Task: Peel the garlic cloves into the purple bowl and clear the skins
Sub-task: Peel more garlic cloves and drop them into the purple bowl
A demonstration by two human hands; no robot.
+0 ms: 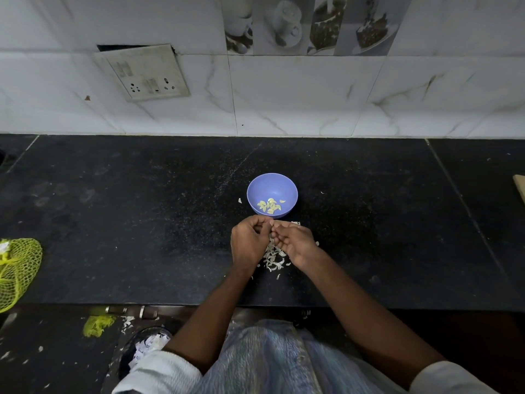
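Garlic skins (273, 258): loose whitish heap on the black counter (142, 223), lower middle of the frame, right under and between both hands.
Left hand (249, 240): fingers curled in tight, tips meeting the right hand's; seems to be pinching something tiny, can't tell what.
Right hand (295, 240): also curled, fingertips pressed up to the left's just over the pile; whatever's in there is hidden.
Purple bowl (272, 195): centre of the frame, just beyond the hands, upright on the counter.
Peeled cloves (270, 206): small pale handful sitting in the bowl's bottom.
Yellow mesh bag (17, 271): far left edge, well apart.
Socket plate (142, 72): upper left, on the marble wall tiles.
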